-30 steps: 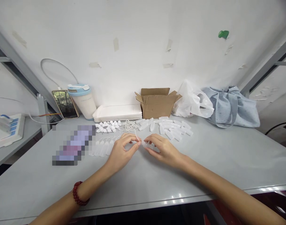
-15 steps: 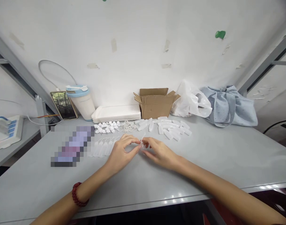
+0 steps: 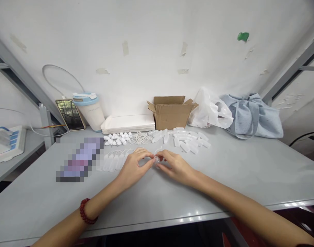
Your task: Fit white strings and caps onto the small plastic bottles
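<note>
My left hand (image 3: 136,166) and my right hand (image 3: 175,167) meet at the middle of the grey table, their fingertips pinching a small clear plastic piece (image 3: 157,159) from both sides. A thin white cord curves up from it; its exact shape is partly covered by the fingers. Left of my left hand lies a row of translucent plastic pieces with cord loops (image 3: 112,163). Beyond the hands are small white caps (image 3: 118,138), a tangle of white cords (image 3: 141,138) and a loose pile of translucent plastic pieces (image 3: 189,141).
A blurred-out flat device (image 3: 81,160) lies at the left. Along the wall stand a phone (image 3: 70,115), a blue-lidded cup (image 3: 91,113), a white stack (image 3: 130,123), an opened cardboard box (image 3: 172,116), a white plastic bag (image 3: 208,111) and a blue cloth bag (image 3: 265,118).
The clear piece has turned slightly between my fingertips, and its round end shows more plainly. Its cord leans further right. Both hands stay nearly in place.
</note>
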The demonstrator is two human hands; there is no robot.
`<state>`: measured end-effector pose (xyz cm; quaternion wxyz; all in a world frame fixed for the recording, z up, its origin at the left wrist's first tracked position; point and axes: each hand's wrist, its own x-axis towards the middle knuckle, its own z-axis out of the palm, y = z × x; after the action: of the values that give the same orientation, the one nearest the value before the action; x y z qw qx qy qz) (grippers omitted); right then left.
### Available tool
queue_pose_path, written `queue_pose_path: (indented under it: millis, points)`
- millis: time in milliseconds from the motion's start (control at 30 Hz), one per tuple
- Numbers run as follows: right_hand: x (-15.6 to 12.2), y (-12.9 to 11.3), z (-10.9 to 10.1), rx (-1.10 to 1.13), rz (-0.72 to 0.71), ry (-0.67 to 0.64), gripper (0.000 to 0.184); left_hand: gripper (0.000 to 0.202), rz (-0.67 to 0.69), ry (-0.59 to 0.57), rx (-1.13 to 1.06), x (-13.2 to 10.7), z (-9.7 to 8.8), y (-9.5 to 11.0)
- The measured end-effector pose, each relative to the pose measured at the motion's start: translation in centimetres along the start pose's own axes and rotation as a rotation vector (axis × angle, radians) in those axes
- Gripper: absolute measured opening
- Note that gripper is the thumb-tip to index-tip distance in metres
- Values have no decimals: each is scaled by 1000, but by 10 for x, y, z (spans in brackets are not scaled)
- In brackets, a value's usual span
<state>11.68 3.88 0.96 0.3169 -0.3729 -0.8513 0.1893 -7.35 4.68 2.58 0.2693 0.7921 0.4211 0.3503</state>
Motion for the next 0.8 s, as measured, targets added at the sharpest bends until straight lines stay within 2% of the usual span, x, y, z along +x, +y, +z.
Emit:
queue_pose_path:
  millis: [233, 533, 800]
  points:
    - [0, 2, 2, -42, 42, -29, 23, 13, -4, -27, 26, 1, -1, 0]
    - [3, 0, 2, -161, 31, -62, 8, 18, -58, 17, 40, 0, 1, -4]
    - [3, -1, 3, -222, 20, -98, 13, 18, -76, 12, 29, 0, 2, -1]
